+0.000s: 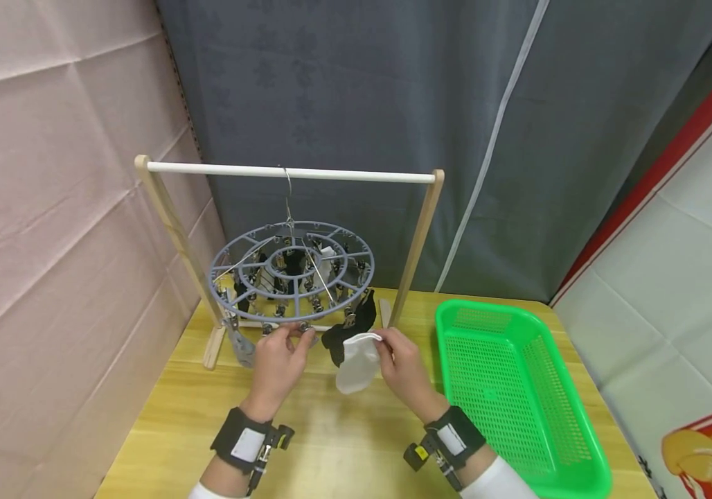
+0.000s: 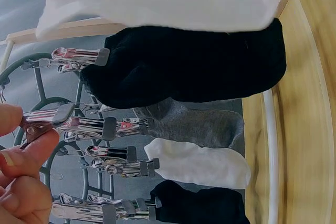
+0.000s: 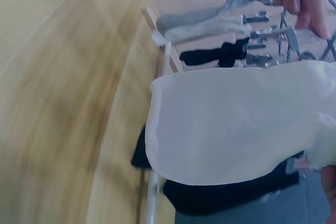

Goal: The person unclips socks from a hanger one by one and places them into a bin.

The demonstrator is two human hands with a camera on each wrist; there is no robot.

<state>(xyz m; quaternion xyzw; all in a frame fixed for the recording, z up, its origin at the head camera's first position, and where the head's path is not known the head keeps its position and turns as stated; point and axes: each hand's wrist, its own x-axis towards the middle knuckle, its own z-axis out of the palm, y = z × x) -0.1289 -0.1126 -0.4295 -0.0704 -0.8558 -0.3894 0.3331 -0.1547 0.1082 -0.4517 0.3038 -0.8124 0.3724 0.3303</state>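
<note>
My left hand [image 1: 278,367] pinches a metal clip [image 2: 44,119] at the front rim of the round grey drying hanger [image 1: 296,315]. Between the thumb and fingers of my right hand [image 1: 407,367] hangs a white sock [image 1: 358,364], held by its cuff just right of that clip. In the left wrist view a black sock [image 2: 189,66] hangs from a clip beside the white one. Behind it a grey sock [image 2: 197,124], another white sock [image 2: 202,165] and another black sock [image 2: 197,203] hang from clips. A grey sock [image 1: 242,346] hangs at the hanger's left side.
The hanger hooks over the white bar [image 1: 356,174] of a wooden stand [image 1: 421,242] on the wooden table [image 1: 331,443]. A green plastic basket [image 1: 586,416] stands at the right. A grey curtain [image 1: 343,83] hangs behind, and a pale cloth wall [image 1: 63,242] borders the left.
</note>
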